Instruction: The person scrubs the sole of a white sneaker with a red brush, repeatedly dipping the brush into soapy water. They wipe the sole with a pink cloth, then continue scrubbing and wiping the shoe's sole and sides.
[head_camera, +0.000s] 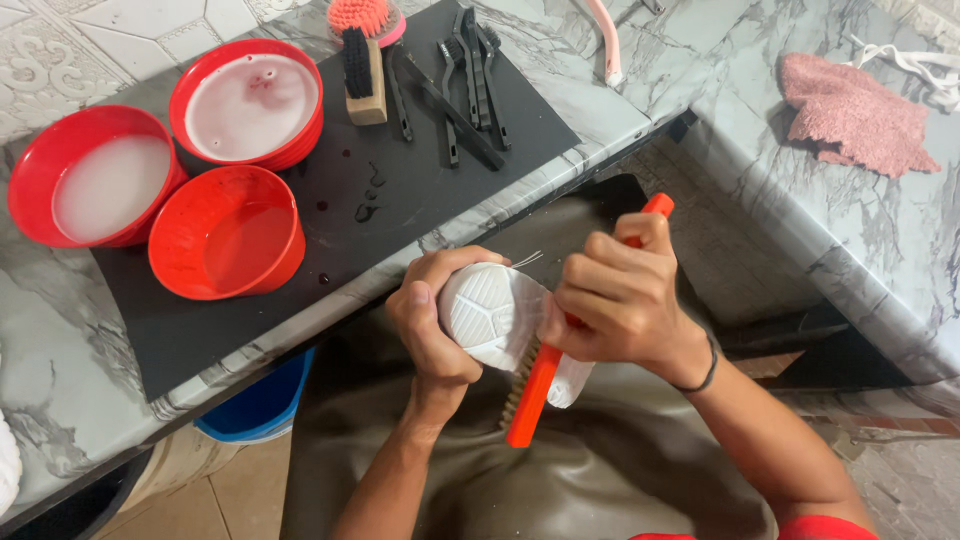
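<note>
My left hand (432, 322) grips a white shoe (487, 314) with its ribbed sole turned up, held over my lap. My right hand (618, 296) is closed around an orange-handled brush (533, 395). The brush bristles press against the side of the shoe near the heel. The brush handle's far end (657, 205) sticks out above my right fingers. A black band sits on my right wrist (703, 374).
A black mat (400, 190) on the marble counter holds three red bowls (228, 232) of liquid, a wooden brush (363, 70), several black brushes (468, 80) and a pink round brush (365, 14). A pink cloth (852, 112) lies at the right. A blue bucket (262, 405) stands below the counter.
</note>
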